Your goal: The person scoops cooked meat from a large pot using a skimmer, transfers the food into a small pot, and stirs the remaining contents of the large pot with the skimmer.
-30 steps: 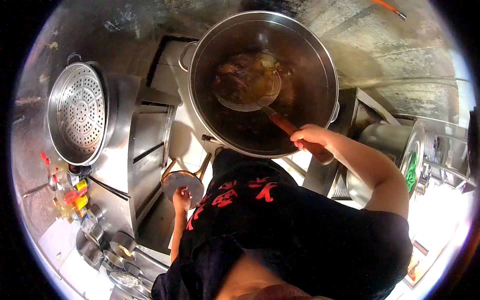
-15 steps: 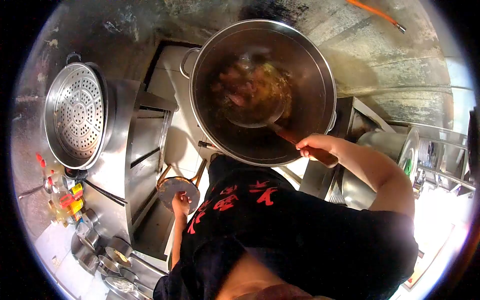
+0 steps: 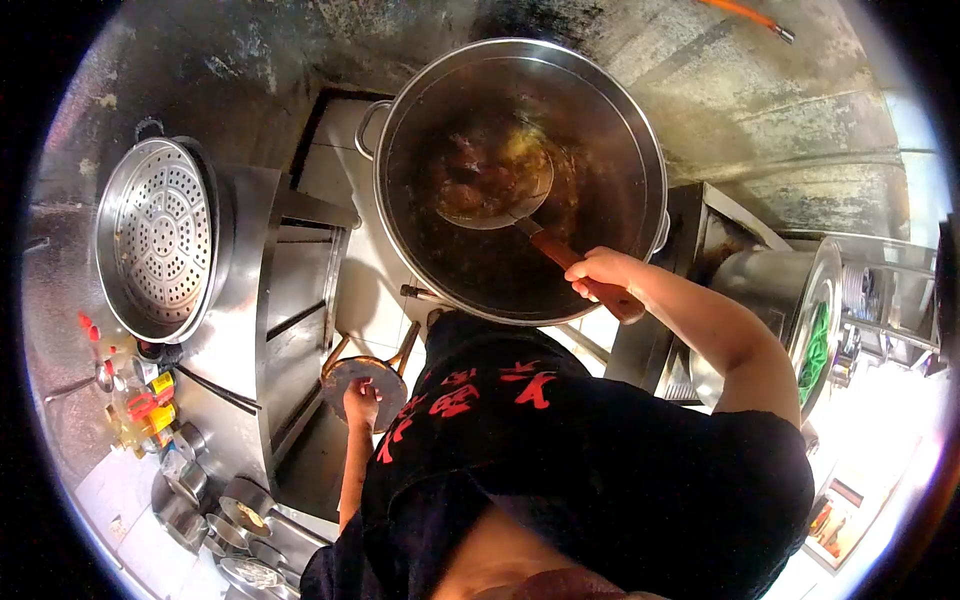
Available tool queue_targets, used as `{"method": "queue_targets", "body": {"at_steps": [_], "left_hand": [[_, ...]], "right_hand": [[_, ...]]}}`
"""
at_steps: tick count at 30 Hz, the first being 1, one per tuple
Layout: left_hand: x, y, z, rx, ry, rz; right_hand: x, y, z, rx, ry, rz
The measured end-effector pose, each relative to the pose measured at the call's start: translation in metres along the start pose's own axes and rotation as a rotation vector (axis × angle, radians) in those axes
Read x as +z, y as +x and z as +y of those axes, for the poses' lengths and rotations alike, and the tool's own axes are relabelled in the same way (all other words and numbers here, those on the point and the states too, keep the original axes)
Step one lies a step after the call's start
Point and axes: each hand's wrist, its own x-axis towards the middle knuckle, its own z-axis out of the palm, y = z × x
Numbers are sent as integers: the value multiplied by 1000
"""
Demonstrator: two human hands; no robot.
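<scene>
My right hand [image 3: 602, 278] grips the wooden handle of a wide, round skimmer [image 3: 552, 248]. The skimmer's head sits inside a large steel stockpot [image 3: 622, 125], under or at the surface of dark liquid. Reddish-brown chunks of food [image 3: 480, 185], perhaps meat, and something yellowish lie in and around the head; I cannot make out their kind. Low on the left hangs my left hand [image 3: 361, 402], its fingers curled in, with nothing visible in them. Below it is a round stool [image 3: 345, 378] with a dark seat; whether the hand touches it I cannot tell.
A perforated steamer tray [image 3: 160, 240] rests on the steel counter [image 3: 235, 300] at left. Bottles [image 3: 135, 410] and several small pans [image 3: 240, 505] stand nearby. Right of the stockpot is another big pot [image 3: 745, 290], with green strands [image 3: 815, 350] beside it. An orange hose [image 3: 745, 15] hangs above.
My right hand has moved slightly left and up with the skimmer. The skimmer's head has shifted up and left in the liquid, and more of its rim shows. My left hand stays low, still curled.
</scene>
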Motion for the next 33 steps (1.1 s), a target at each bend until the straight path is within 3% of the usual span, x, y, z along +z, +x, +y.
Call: {"method": "queue_targets", "body": {"at_steps": [15,27,33], "left_hand": [[-7,0,-1,52,75,-40],[8,0,4,-34,-49,10],[5,-14,-6,-11,-66,35]], "right_hand": [[2,-35,18,-47,-213,28],[-7,-52,2,170,-45,-85],[-2,-24,-3,125,45,-98]]}}
